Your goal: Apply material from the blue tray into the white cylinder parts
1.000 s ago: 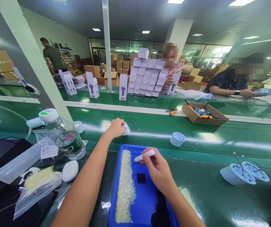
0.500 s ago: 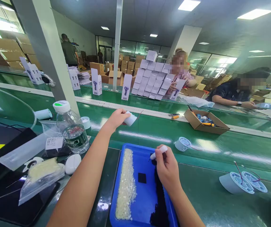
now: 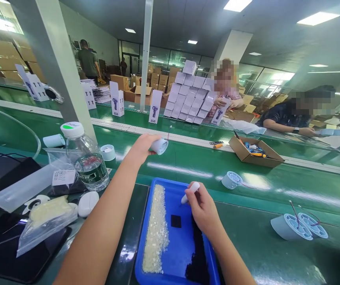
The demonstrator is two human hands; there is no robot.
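— What is in the grip?
— The left hand (image 3: pixel 144 148) clasps a pale-blue cylinder (image 3: pixel 161 147) beyond the blue tray (image 3: pixel 178 249); the right hand (image 3: pixel 202 205) pinches a white pen-like tool (image 3: pixel 194 187) over it.
— Beside the tray?
— Left, a clear bottle (image 3: pixel 88 167).

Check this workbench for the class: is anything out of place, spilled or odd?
One thing, mildly: a pale blue cylinder lies on its side, left of the bottle, while another cylinder stands upright beyond the blue tray. No spill shows: the pale rings lie inside that tray.
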